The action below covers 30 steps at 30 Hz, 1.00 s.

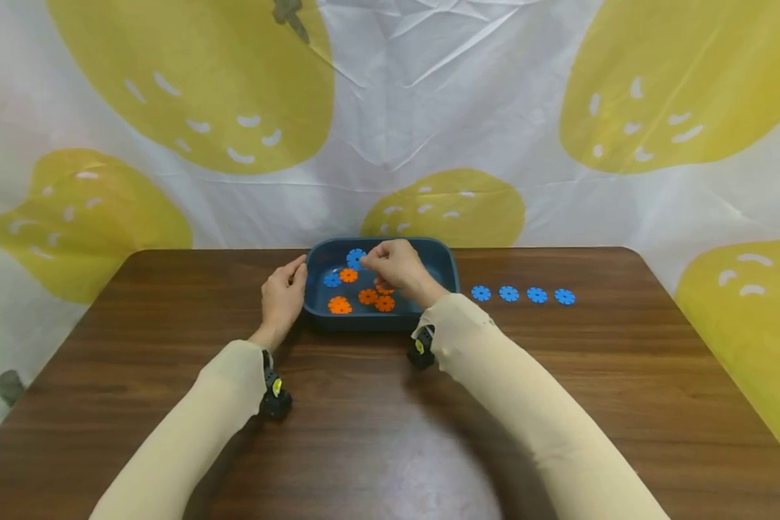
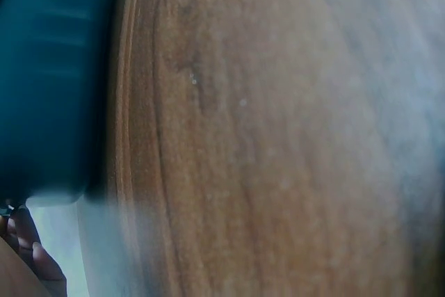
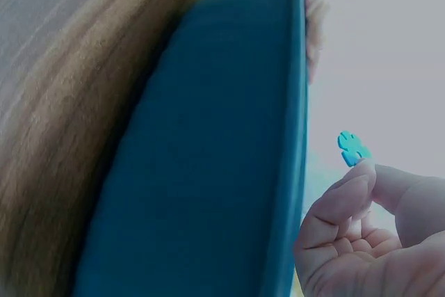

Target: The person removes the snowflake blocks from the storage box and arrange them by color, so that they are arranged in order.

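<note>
A dark blue-grey tray (image 1: pixel 364 323) stands at the back of the table, holding several orange notched discs (image 1: pixel 340 305) and a blue one (image 1: pixel 332 279). My left hand (image 1: pixel 282 295) grips the tray's left rim with thumb and fingers. Over the tray, my right hand (image 1: pixel 399 269) pinches a blue notched disc (image 3: pixel 353 148) between thumb and fingertips, the other fingers curled in. That hand and wrist cover part of the tray's right side. In the left wrist view only a few left fingers (image 2: pixel 47 266) show, by the tray's end.
A row of several blue notched discs (image 1: pixel 509 293) lies on the brown wooden table (image 1: pixel 351 433), right of the tray. Behind the table hangs a white cloth (image 1: pixel 377 108) with large yellow shapes. Both wrists carry small black cameras (image 1: pixel 276 401).
</note>
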Tool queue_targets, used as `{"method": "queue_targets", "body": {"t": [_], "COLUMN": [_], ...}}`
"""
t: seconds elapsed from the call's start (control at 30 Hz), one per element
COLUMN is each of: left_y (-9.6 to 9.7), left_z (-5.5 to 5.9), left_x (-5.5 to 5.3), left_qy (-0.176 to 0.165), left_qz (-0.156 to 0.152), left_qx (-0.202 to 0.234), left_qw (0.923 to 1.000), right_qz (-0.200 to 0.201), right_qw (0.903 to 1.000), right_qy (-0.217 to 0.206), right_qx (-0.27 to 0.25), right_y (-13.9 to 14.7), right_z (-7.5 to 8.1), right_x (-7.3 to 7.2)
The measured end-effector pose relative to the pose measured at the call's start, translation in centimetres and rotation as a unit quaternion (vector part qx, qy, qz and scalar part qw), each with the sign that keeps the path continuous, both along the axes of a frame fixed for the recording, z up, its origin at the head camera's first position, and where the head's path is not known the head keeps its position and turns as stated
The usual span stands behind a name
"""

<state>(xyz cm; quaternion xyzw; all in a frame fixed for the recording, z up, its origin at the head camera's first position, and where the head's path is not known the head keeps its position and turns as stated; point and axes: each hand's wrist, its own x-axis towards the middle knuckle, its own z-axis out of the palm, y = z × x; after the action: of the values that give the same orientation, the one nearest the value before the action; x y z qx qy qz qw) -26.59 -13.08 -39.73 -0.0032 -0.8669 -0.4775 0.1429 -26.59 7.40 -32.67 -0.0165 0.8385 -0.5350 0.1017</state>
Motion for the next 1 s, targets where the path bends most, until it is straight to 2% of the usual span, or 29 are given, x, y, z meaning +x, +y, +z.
{"method": "queue_targets", "body": {"t": [0.33,0.63,1.0], "left_y": [-0.6,-0.8,-1.2], "left_z": [0.1,0.0,0.2], "left_x": [-0.2,-0.3,-0.2], "left_qy": [-0.004,0.0,0.005], "left_qz": [0.0,-0.002,0.001], "left_qx": [0.001,-0.004,-0.01], "left_qw": [1.0,1.0,0.9999], "right_qz": [-0.004,-0.008,-0.049], "right_qw": [0.9996,0.9994,0.9977], "right_qy": [0.006,0.013,0.005], "right_qx": [-0.027,-0.029,-0.047], "right_y": [1.6,3.7,7.4], "right_z": [1.0,1.0,0.5], "right_x": [0.2,0.6,1.1]}}
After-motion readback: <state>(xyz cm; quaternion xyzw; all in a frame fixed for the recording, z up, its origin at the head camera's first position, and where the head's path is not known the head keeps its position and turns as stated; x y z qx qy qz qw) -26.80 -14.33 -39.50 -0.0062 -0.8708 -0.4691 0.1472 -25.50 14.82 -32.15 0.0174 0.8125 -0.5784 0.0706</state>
